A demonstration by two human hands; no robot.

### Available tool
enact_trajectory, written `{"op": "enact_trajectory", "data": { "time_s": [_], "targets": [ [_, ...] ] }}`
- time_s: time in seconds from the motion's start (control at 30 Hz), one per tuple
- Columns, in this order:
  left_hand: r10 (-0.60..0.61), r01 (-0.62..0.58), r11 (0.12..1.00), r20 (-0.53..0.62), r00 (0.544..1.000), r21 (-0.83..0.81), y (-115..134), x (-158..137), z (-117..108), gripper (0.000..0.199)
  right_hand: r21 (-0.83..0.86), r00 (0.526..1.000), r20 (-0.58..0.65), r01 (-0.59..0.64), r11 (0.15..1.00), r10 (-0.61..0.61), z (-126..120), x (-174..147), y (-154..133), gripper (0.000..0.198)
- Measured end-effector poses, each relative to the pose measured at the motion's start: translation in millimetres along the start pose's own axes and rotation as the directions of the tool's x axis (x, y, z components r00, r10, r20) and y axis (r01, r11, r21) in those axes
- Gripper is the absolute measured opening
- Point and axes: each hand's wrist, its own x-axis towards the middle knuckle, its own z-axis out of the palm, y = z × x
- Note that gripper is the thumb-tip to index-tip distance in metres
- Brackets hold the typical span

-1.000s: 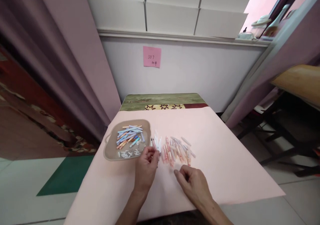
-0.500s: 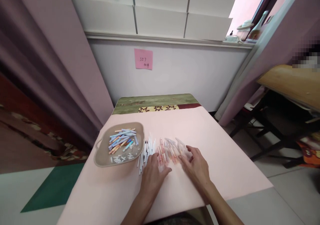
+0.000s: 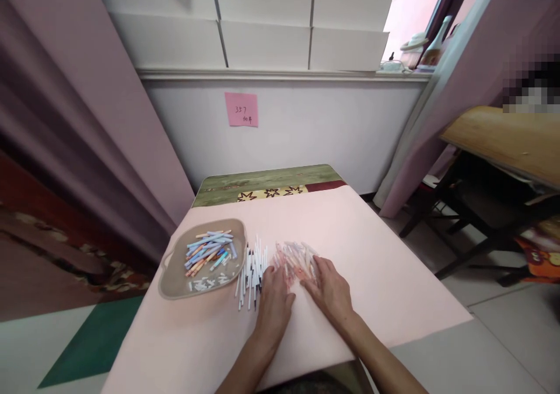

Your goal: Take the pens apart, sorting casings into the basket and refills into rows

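Observation:
A loose pile of clear, pinkish pen barrels [image 3: 297,259] lies on the pink-covered table between my two hands. My left hand [image 3: 275,301] rests at the pile's near left edge, thumb apart from the fingers. My right hand [image 3: 330,286] presses against the right side with curved, parted fingers. Neither hand grips a piece; both touch the edges of the pile. Close to the left hand's outer side lie several thin white pen refills [image 3: 251,277], some with dark ends. My fingers hide part of the pile.
At left, a beige plastic basket [image 3: 168,268] holds blue and orange pen parts [image 3: 210,251] and small white pieces [image 3: 205,283]. A pink note [image 3: 242,109] is stuck to the wall behind the table. A wooden desk [image 3: 503,140] stands at right.
My hands have moved closer together, and the clear barrels between them are bunched more tightly. My right hand has shifted left against the pile. The camera view has shifted slightly.

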Motion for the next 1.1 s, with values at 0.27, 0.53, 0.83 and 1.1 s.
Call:
{"op": "enact_trajectory", "data": {
  "time_s": [0.27, 0.53, 0.83, 1.1],
  "targets": [
    [0.105, -0.120, 0.979, -0.097, 0.990, -0.163, -9, 31, 21, 0.055, 0.128, 0.997, -0.081, 0.019, 0.992, -0.008, 0, 29, 12, 0.055],
    [0.231, -0.223, 0.973, -0.277, 0.933, 0.061, -13, 26, 22, 0.060, 0.104, 0.953, -0.302, 0.057, 0.993, -0.023, 6, 30, 18, 0.053],
    [0.369, -0.358, 0.913, -0.019, 0.929, 0.197, -11, 25, 27, 0.059, 0.122, 0.928, -0.222, 0.330, 0.936, -0.298, 7, 31, 12, 0.034],
    [0.354, -0.329, 0.921, -0.096, 0.930, 0.208, -11, 24, 29, 0.075, 0.051, 0.945, -0.210, 0.267, 0.962, -0.251, 16, 32, 17, 0.069]
  ]
}}
